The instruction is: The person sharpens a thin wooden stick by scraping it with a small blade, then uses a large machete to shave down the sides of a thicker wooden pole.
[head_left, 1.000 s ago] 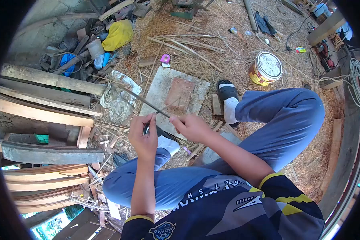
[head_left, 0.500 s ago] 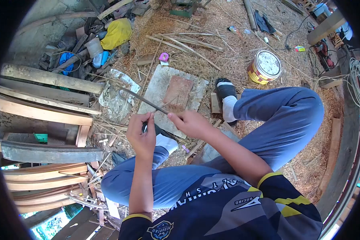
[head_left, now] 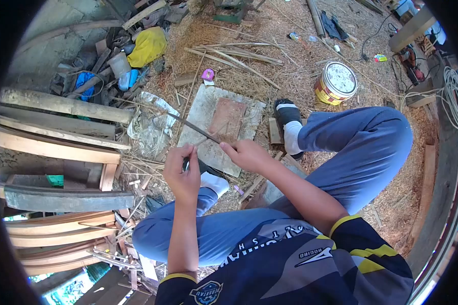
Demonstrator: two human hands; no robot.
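My right hand is closed around the near end of a long, narrow, dark blade, whose handle is hidden in the fist. The blade points up and to the left. My left hand pinches a thin wooden stick between thumb and fingertips. That stick slants up to the right and crosses the blade a little ahead of my right thumb. Below both hands lies a pale board bearing a smaller reddish-brown board.
Shavings and long wood strips litter the ground. A pink tape measure lies beyond the board, and a lidded paint bucket stands at right. Curved timber pieces are stacked at left. A coiled cable hangs far right.
My right hand has shifted slightly right with the blade, widening the gap between the hands. More of the thin stick now shows across the blade. My left hand has barely moved.
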